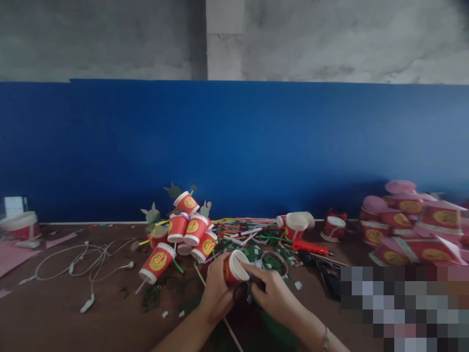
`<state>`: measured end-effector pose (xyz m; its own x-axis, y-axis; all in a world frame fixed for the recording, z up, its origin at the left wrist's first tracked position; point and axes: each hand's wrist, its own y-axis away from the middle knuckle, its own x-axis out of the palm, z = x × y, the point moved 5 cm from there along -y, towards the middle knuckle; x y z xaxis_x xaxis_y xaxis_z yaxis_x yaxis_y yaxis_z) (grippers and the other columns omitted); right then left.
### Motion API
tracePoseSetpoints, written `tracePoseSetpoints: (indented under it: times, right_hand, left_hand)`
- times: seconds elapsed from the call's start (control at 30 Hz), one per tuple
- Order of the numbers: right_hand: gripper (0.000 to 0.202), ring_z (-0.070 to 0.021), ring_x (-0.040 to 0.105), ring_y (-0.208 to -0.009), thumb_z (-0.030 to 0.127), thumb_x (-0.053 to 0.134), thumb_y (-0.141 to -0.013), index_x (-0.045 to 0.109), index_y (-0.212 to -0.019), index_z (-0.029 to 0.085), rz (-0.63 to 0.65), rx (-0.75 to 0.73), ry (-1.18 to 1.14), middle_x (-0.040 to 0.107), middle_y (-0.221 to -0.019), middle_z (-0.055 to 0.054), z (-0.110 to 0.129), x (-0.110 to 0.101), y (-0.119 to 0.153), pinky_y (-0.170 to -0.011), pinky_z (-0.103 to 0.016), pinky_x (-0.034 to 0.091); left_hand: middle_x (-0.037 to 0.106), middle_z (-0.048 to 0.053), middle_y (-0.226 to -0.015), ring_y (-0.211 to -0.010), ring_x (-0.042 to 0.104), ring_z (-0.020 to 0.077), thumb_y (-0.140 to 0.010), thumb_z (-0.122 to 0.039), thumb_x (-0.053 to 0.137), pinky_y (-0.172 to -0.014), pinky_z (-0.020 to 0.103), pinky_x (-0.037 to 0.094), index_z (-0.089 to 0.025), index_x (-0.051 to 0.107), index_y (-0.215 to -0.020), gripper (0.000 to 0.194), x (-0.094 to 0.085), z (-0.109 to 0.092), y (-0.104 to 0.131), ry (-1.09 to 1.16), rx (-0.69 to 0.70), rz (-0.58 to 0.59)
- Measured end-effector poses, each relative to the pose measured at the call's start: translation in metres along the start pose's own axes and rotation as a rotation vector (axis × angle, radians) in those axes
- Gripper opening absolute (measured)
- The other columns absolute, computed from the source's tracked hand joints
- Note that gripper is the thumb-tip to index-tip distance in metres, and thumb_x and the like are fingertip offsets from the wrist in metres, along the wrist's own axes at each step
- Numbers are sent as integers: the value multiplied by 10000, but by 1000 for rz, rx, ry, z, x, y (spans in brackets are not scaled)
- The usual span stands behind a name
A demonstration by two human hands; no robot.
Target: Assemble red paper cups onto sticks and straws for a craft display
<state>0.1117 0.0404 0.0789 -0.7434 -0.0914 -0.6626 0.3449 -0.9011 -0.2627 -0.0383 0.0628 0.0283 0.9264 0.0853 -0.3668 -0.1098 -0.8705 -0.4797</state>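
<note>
Plainly red cup (236,268), white-rimmed, tilted; left hand (216,282) grips it, right hand (270,289) dark tool (257,282).

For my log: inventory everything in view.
Held cup: one, red, centre
Black tool: one, black, centre
Cup pile: several, red, left
Rabbit cutouts: several, greenish, on pile
Straws: many, multicoloured, back
Loose cups: several, red, right
Pointed tool: one, red, right
Dark items: unclear, black, right
Ring: one, pale, centre
Earphones: one, white, left
Paper: several, pink, left
Other cup: one, red, far left
Upright item: one, whitish, left
Paper-trimmed cups: several, pink-red, far right
Stick: one, pale, front
Scraps: many, green, white, centre
Table: one, brown, below
Panel: one, blue, behind
Wall: one, grey, top
Bracelet: one, silvery, right wrist
Left hand: one, around held cup
Right hand: one, on black tool
</note>
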Motion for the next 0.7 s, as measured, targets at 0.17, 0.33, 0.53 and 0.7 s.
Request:
tracePoseSetpoints:
  times: [0.17, 0.33, 0.53, 0.7]
  right_hand:
    - [583, -223, 655, -947, 79, 429, -698, 567, -1255, 182, -2, -4, -16, 670, -1134, -92, -2, 1, 0, -850, -332, 497]
    - [598, -221, 630, -1019, 59, 414, -695, 560, -1262, 178, -2, -34, 8, 658, -1157, -98, -2, 2, 0, -884, -320, 475]
    - [610, -221, 654, -857, 53, 397, -728, 503, -1313, 189, 60, -55, 334, 703, -979, -116, 1, 4, 4, -761, -300, 487]
    - [629, -192, 631, -791, 38, 410, -693, 527, -1293, 185, 51, -37, 283, 699, -913, -86, -4, 7, 2, -723, -272, 467]
  left_hand:
    - [539, 162, -1223, -1118, 520, 320, -660, -481, 680, -948, 483, 406, -158, 454, -1229, 693, -2, -6, -1, 4, 6, -3]
    - [551, 156, -1215, -1107, 529, 312, -668, -445, 677, -932, 473, 421, -163, 460, -1224, 660, -1, -7, -1, -21, 5, -4]
    - [578, 155, -1174, -1089, 542, 309, -680, -363, 682, -924, 487, 423, -153, 489, -1176, 572, 0, -8, 0, -149, 63, -37]
    - [617, 128, -1101, -1016, 576, 294, -666, -339, 681, -880, 461, 453, -171, 536, -1123, 509, -2, -16, -1, -195, 61, -44]
